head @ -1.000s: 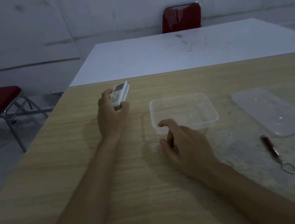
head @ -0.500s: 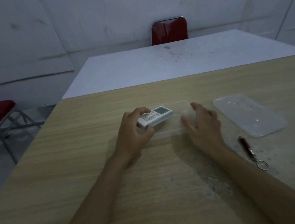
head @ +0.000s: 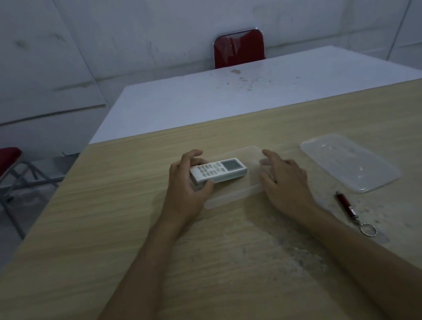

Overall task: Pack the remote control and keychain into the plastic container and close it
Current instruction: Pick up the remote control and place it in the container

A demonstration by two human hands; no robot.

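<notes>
Counting one remote (head: 218, 170), one keychain (head: 352, 211), one container (head: 233, 197), one lid (head: 349, 163).

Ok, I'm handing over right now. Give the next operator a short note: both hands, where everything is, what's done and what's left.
Left hand: gripping the button end of the remote control, holding it over the open plastic container; not released.
Right hand: empty, fingers resting against the container's right end to steady it.
Keychain: on the wooden table, right of the right forearm, untouched.
Lid: flat on the table, right of the container.
Done: remote brought to the container.
Left: set the remote down inside, add the keychain, press the lid on.
</notes>
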